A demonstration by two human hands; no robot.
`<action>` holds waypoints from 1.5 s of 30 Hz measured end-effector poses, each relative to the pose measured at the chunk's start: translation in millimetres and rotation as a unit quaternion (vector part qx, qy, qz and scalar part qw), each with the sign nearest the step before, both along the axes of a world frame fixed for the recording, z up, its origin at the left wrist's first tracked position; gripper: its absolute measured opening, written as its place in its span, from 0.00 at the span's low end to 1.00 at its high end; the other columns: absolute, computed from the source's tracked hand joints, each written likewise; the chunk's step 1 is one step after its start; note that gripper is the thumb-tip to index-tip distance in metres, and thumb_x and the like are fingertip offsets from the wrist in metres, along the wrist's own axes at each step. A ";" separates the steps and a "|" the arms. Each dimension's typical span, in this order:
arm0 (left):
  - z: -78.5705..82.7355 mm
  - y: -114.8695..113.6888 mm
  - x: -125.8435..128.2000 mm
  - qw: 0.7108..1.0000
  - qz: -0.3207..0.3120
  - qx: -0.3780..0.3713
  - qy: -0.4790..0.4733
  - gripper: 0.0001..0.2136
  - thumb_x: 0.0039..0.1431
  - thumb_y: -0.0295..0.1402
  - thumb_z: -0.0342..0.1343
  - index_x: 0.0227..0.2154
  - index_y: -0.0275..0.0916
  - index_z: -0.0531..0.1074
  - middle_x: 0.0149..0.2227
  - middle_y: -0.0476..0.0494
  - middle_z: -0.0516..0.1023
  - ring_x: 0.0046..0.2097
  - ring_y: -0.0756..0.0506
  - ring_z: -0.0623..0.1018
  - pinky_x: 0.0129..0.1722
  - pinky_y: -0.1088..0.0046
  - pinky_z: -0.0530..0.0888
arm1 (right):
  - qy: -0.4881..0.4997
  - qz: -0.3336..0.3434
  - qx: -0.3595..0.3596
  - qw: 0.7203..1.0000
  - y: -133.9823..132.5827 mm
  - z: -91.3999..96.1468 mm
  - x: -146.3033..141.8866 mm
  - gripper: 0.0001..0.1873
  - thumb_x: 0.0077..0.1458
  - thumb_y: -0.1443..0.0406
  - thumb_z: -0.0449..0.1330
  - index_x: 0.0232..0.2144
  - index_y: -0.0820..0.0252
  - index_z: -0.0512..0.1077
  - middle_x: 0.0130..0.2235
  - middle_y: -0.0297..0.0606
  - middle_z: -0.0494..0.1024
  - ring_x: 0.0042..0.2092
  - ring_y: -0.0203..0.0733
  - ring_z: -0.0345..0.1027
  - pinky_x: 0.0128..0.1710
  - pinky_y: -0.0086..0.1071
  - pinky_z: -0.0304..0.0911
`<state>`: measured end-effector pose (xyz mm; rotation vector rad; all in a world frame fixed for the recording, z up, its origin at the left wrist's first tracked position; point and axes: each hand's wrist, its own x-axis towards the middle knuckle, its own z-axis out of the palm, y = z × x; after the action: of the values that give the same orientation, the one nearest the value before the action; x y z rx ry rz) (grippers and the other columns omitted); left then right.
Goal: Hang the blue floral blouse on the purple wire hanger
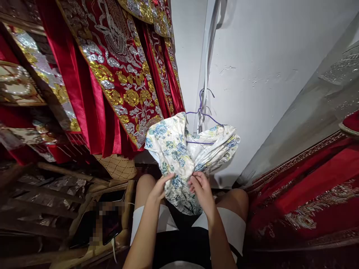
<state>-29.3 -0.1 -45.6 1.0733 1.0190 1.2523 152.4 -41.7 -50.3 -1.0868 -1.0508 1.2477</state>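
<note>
A white top with blue and yellow flowers (176, 149) hangs on a purple wire hanger (201, 110) in front of me. Its V-shaped neckline crosses at the front, and its lower part bunches up between my knees. My left hand (160, 186) grips the left side of the cloth, thumb on the front and the other fingers partly hidden behind. Close to where the neckline crosses, my right hand (200, 186) pinches the fabric between curled fingers.
Red embroidered garments with gold and silver sequins (123, 82) hang at the left. More red cloth (316, 183) hangs at the right. A white wall (252, 52) stands behind the hanger. Dark phone-like devices (112, 224) lie on a wooden chair (81, 201) at lower left.
</note>
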 end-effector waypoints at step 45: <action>-56.8 -17.4 105.9 0.899 -0.107 0.274 0.324 0.09 0.63 0.35 0.50 0.25 0.44 0.62 0.26 0.47 0.68 0.30 0.44 0.69 0.32 0.68 0.65 | -0.128 -0.100 0.157 0.974 97.7 173.6 14.6 0.14 0.58 0.61 0.58 0.26 0.65 0.76 0.17 0.31 0.74 0.16 0.29 0.50 0.19 0.28 0.44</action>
<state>76.6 -17.5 -102.4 2.0811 1.0035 1.0338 167.0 56.0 123.3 -1.0924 -1.2511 0.7622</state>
